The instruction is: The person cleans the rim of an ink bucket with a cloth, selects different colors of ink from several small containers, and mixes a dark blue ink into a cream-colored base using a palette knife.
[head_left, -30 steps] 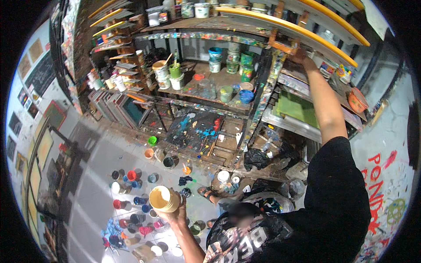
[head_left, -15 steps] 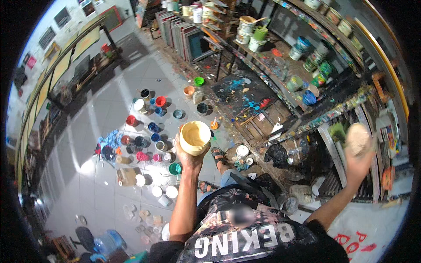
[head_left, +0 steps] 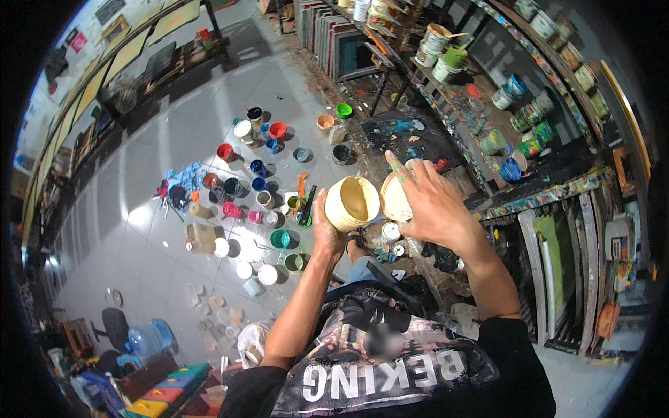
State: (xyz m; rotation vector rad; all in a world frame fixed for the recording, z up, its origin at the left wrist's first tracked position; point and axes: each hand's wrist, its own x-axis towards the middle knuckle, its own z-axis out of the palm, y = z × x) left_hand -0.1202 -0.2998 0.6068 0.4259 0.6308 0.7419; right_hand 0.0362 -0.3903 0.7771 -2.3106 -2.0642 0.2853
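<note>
My left hand [head_left: 325, 226] holds a cream plastic tub [head_left: 352, 203] with mustard-beige paint inside, tilted toward the camera. My right hand [head_left: 435, 209] grips a pale cream round lid [head_left: 394, 204] just to the right of the tub's rim, its fingers over the lid's edge. Many paint cups stand on the floor beyond and left of the tub, among them a green cup [head_left: 280, 239] and a red cup [head_left: 277, 130].
Wooden shelves [head_left: 596, 182] with paint tubs run along the right, with framed screens [head_left: 352, 58] leaning at the back. Blue rags [head_left: 185, 177], a clear jug [head_left: 202, 238] and a large water bottle [head_left: 150, 338] lie or stand on the tiled floor [head_left: 146, 265]. A long rack [head_left: 150, 24] lines the left.
My right hand came down from the upper shelf on the right, carrying the lid, to beside the tub. The tub moved slightly right and up. The view has swung down toward the floor.
</note>
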